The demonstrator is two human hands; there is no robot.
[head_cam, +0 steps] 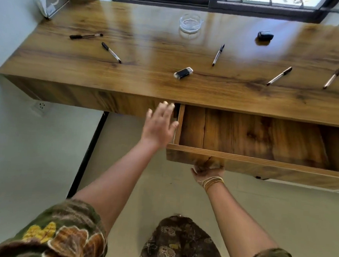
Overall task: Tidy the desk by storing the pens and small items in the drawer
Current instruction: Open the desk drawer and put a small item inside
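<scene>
My right hand point(207, 173) gripped the drawer point(243, 160) front from below, fingers hidden under it. Left hand point(159, 125) hovered, fingers spread, beside the drawer's left corner. Drawer was pulled out, its right end cut off. Five pens point(111, 52) and a small black item point(183, 73) lay on the desk point(148, 82).

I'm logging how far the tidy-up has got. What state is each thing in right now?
Drawer: pulled open, nothing visible inside.
Five pens: capped, lying scattered on the desk.
Lighter: lying on its side near the front edge.
Black item: resting on the desk.
Glass dish: upright, looks empty.
Left hand: open, holding nothing.
Right hand: grips the drawer front from underneath.
</scene>
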